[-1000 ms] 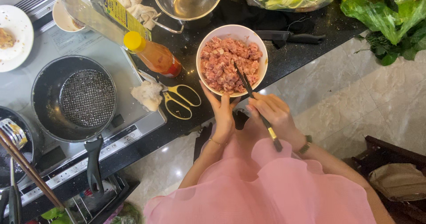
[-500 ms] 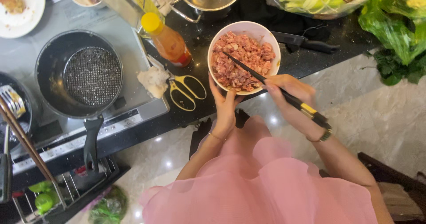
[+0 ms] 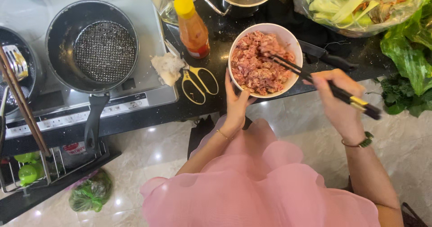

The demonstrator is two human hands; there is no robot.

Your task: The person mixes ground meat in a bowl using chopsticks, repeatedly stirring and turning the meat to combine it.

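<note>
Holding dark chopsticks (image 3: 324,81) closed in her right hand (image 3: 339,103), the person dips their tips into minced meat (image 3: 261,65); the left hand (image 3: 236,103) cups the white bowl (image 3: 288,38) on the black worktop (image 3: 270,18), beside yellow scissors (image 3: 200,83).

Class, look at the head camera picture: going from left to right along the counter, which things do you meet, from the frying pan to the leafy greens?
Black frying pan → orange sauce bottle → yellow-handled scissors → left hand → white bowl of minced meat → black chopsticks held in the right hand → leafy greens.
</note>
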